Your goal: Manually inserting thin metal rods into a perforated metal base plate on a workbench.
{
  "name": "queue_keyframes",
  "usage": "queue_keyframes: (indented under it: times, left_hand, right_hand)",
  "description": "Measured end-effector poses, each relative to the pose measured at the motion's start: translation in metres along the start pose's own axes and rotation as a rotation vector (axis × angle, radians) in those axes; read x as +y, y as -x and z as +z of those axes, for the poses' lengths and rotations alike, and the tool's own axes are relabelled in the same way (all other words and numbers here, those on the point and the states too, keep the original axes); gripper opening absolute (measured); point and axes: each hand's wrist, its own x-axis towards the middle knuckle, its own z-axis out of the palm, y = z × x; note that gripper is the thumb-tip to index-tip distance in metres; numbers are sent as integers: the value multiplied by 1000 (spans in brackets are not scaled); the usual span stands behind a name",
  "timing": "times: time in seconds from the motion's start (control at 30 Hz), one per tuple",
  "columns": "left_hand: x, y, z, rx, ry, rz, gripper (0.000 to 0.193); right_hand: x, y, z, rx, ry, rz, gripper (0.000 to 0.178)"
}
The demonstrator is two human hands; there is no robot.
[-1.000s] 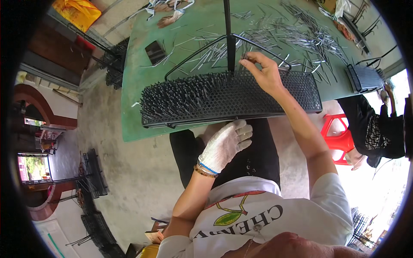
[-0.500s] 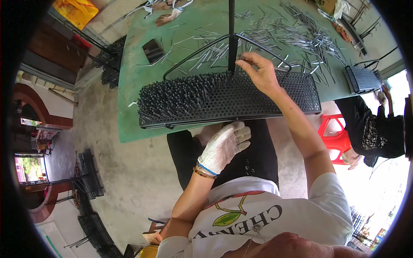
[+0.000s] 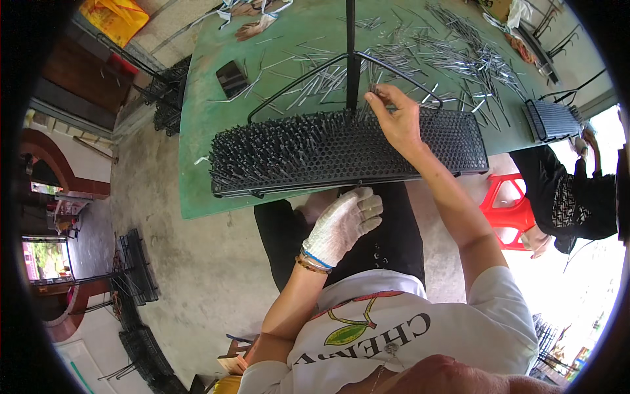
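A long black perforated metal tray [image 3: 413,141] sits along the table's near edge. Thin dark rods [image 3: 275,148] stand densely packed in its left half, while the holes of its right half show bare. My bare right hand [image 3: 399,121] is over the tray's middle, just right of a black upright post [image 3: 353,72]. Its thumb and fingers pinch what look like thin metal rods, mostly hidden by the fingertips. In front of the tray's near edge, above my lap, my left hand [image 3: 348,215] wears a white glove. Its fingers are loosely bent and apart, with nothing visible in them.
Many loose metal rods [image 3: 459,52] lie scattered on the green table [image 3: 197,164]. A dark block [image 3: 232,79] and a glove [image 3: 257,27] lie at the back left. Right of me, another person in black [image 3: 558,203] works near a red stool [image 3: 502,207] and a similar tray [image 3: 552,121].
My right hand has shifted slightly right and down, with its fingertips a little farther from the post. My left hand stays in place.
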Motion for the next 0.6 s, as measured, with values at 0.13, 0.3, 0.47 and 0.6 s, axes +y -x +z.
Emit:
queue_keyframes:
  times: [0.13, 0.3, 0.47, 0.6]
  left_hand:
    - [-1, 0, -1, -14, -6, -5, 30]
    - [-1, 2, -1, -8, -12, 9, 30]
    - [0, 4, -1, -3, 9, 26, 30]
    - [-1, 7, -6, 3, 23, 13, 30]
  right_hand:
    - [-1, 1, 5, 73, -9, 69, 23]
    - [-5, 3, 4, 79, 14, 37, 22]
    - [4, 3, -4, -60, 162, -251, 23]
    - [-1, 9, -1, -151, 103, -103, 24]
